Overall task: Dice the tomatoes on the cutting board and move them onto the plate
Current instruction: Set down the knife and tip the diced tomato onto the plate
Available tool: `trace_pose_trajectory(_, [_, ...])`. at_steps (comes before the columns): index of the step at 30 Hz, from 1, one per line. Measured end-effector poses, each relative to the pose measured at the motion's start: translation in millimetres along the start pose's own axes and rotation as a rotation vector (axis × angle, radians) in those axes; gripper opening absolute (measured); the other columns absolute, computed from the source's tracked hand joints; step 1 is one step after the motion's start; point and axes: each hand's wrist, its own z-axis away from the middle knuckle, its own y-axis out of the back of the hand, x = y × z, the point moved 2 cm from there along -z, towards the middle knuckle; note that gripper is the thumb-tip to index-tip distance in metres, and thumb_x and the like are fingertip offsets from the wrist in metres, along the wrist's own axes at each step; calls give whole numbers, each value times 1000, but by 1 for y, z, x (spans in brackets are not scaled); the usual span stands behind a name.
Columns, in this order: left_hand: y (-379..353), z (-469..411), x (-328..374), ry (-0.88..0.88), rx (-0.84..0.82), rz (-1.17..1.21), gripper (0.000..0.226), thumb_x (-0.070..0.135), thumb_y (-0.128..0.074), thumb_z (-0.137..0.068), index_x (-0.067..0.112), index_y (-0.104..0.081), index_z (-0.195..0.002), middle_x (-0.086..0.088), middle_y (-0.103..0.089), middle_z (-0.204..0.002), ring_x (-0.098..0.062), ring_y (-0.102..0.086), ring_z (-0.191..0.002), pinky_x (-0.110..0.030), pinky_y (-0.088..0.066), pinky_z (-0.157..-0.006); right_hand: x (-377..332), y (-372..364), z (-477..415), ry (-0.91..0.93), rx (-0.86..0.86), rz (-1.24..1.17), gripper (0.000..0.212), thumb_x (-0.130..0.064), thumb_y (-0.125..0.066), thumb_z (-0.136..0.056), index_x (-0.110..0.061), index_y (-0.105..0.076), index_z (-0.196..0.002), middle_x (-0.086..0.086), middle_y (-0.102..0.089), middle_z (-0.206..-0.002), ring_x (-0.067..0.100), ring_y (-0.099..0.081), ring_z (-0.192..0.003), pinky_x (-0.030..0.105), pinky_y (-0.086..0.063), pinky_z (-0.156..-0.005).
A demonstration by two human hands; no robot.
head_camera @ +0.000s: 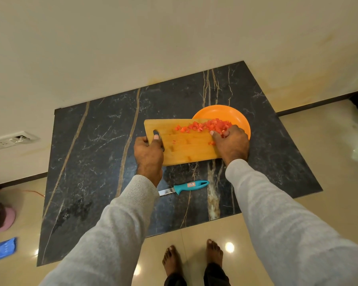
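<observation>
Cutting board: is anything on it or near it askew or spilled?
The cutting board is askew, its right end over the orange plate, gripped by the left hand. A few tomato pieces lag behind the right hand. Nothing looks spilled.

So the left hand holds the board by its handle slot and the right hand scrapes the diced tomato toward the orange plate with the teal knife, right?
No: the head view shows the right hand pushing the diced tomato toward the orange plate with bare fingers; the teal knife lies on the table. The left hand does hold the board.
</observation>
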Motion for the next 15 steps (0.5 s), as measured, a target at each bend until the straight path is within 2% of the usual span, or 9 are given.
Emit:
trace_pose_trajectory(2, [0,0,1,-5,5,0,19,33,-60,-107,21,-55,-121,0,-69,-114,-16,-70,-98,-35,-57,-74,1,3,-1,-37,3,22,55,-69,-65,-80,-18,-61,-101,4,-63,-97,27,-62,-89,46,-59,-75])
trace_pose_trajectory(4, [0,1,3,-1,6,4,20,34,-59,-107,21,-56,-121,0,-69,-115,-17,-70,-98,-39,-59,-80,-6,5,1,-28,35,14,49,-61,-65,-85,-17,-58,-106,6,-62,-104,29,-61,-95,47,-57,-78])
trace_pose_trajectory(6, [-1,2,6,11,-4,12,19,33,-59,-107,21,-55,-121,1,-68,-114,-17,-69,-98,-40,-59,-81,-26,6,13,97,80,-61,42,-57,-61,-88,-18,-57,-101,5,-61,-101,26,-58,-92,44,-54,-78])
trace_pose_trajectory(7, [-1,3,7,13,-9,16,18,32,-59,-107,21,-56,-121,1,-68,-113,-16,-68,-97,-37,-58,-77,-41,5,22,180,83,-100,40,-59,-59,-88,-19,-56,-97,1,-59,-97,23,-55,-88,41,-52,-76])
trace_pose_trajectory(10, [-2,8,11,5,-19,34,15,27,-58,-107,18,-59,-119,0,-69,-109,-16,-68,-95,-30,-50,-65,-86,-3,49,348,25,-110,50,-74,-49,-88,-25,-53,-92,-6,-56,-92,15,-52,-86,35,-47,-76])
trace_pose_trajectory(12, [0,9,12,4,-27,45,14,28,-57,-106,18,-61,-116,-3,-72,-109,-21,-70,-97,-32,-51,-67,-106,-9,56,358,14,-64,58,-81,-41,-86,-25,-54,-95,-4,-58,-96,17,-54,-90,38,-47,-82])
trace_pose_trajectory(15, [5,9,14,6,-23,55,15,27,-56,-107,17,-61,-116,-5,-72,-111,-22,-69,-98,-33,-50,-67,-113,-13,49,330,7,14,68,-81,-37,-86,-20,-59,-106,1,-63,-105,23,-58,-97,46,-48,-88])
